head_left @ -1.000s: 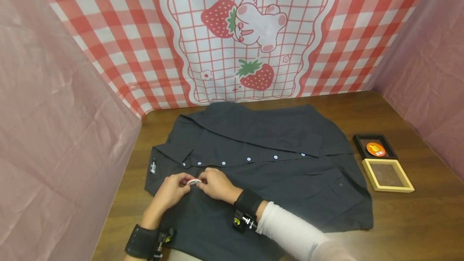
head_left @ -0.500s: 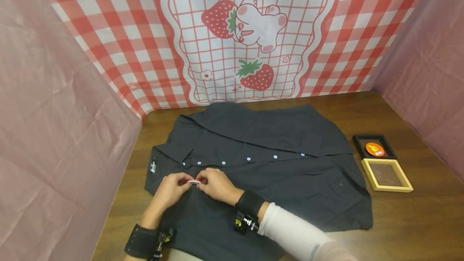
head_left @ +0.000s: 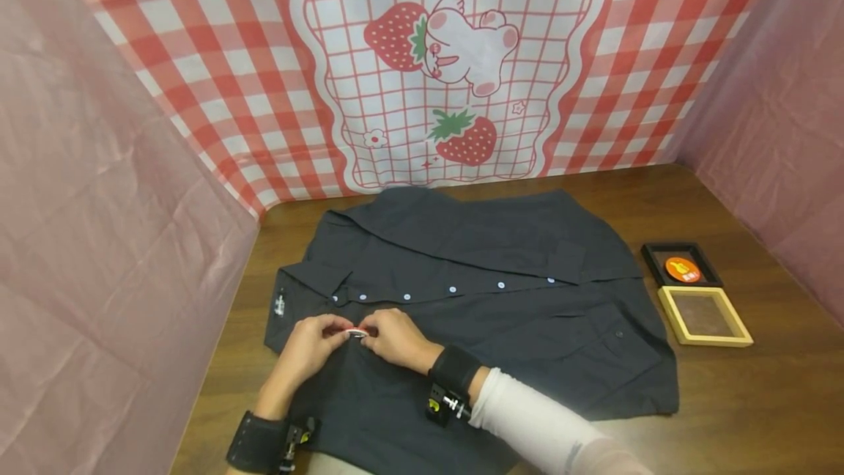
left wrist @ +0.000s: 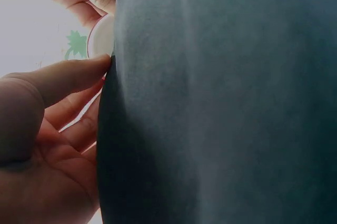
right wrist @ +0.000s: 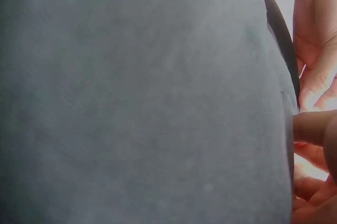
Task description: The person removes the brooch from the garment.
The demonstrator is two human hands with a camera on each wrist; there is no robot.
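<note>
A dark grey shirt (head_left: 461, 343) lies spread on the wooden table, with a row of pale buttons (head_left: 452, 289) along its front. Over the shirt, below the collar, both hands meet at a small round pin badge (head_left: 357, 332) with a red rim and pale back. My left hand (head_left: 311, 349) pinches its left side between thumb and fingers, while my right hand (head_left: 398, 341) pinches the right side. In the left wrist view, shirt cloth (left wrist: 221, 97) rises up to the fingertips and covers part of the badge (left wrist: 99, 37). Cloth hides the badge in the right wrist view.
Right of the shirt, a black square frame (head_left: 649, 259) with an orange round badge (head_left: 682, 270) in it touches a pale wooden frame (head_left: 671, 321). A red-checked strawberry cloth (head_left: 250, 79) hangs behind, with pink cloths (head_left: 132, 240) at the sides.
The badge's visible edge has tilted slightly between the fingers. Both hands stay nearly in place with small finger shifts.
</note>
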